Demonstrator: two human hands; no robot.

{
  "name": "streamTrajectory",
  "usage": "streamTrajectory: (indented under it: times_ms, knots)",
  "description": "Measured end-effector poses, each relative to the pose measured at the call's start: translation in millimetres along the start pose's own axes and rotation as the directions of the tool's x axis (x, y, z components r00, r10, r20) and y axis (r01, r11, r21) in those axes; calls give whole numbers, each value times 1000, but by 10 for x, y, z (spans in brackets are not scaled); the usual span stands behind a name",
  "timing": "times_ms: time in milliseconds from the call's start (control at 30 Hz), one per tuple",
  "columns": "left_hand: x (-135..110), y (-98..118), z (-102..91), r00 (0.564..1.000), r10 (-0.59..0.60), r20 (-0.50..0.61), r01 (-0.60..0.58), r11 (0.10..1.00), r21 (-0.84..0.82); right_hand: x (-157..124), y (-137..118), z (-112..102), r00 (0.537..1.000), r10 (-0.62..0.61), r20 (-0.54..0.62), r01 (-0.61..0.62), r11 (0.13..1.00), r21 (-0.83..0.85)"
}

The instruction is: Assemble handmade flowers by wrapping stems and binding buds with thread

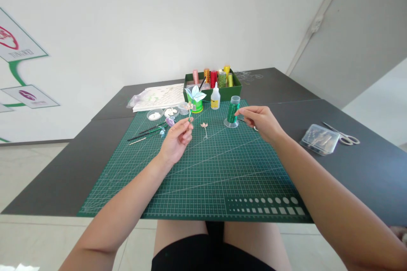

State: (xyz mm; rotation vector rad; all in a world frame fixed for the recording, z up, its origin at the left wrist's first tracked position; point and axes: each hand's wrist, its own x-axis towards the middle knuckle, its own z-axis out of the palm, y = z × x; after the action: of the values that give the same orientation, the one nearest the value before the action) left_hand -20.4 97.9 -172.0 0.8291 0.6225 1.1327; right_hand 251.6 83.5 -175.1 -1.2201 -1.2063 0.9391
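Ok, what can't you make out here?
Head view:
Lower stem of the small flower: hidden by the left hand.
Whether the right hand pinches thread from the green spool: too fine to see.
Squeeze bottle label: too small to read.
Contents of the clear case: blurred behind its lid.
Upper wall sign: cut off by the left edge.

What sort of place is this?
Probably a craft workspace: a gridded cutting mat lies on the dark table, a green box holds coloured thread spools, and the left hand holds a small flower.
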Motion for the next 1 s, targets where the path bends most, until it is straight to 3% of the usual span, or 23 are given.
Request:
streamTrajectory:
  times_ms: [300, 533, 600, 733, 800, 900, 933, 1000]
  knots:
    - [22, 76, -28, 998, 64, -28, -65, 997, -37, 127, 139, -212, 973, 83, -217, -82, 997, 12]
    - [65, 96, -76, 982, 159, -100, -152, 986, 71, 200, 242, -344, 969, 72, -238, -54, 995, 82]
    - [87, 98, -105, 960, 241, -146, -214, 960, 179, 221, 277, -368, 972, 77, -224, -58, 994, 90]
    - [127, 119, -168, 848, 482, -219, -361, 829, 428, 260, 340, -396, 967, 124, -220, -129, 992, -9]
    - [130, 129, -179, 826, 524, -209, -380, 791, 480, 258, 335, -377, 941, 59, -333, -118, 980, -159]
    - [96, 117, -148, 865, 475, -159, -351, 801, 486, 192, 245, -264, 828, -256, -498, 1, 891, -454]
    - [75, 103, -126, 889, 439, -134, -330, 814, 477, 150, 197, -201, 791, -361, -494, 61, 850, -524]
    - [26, 61, -70, 935, 342, -89, -269, 852, 448, 45, 94, -47, 774, -481, -413, 214, 812, -543]
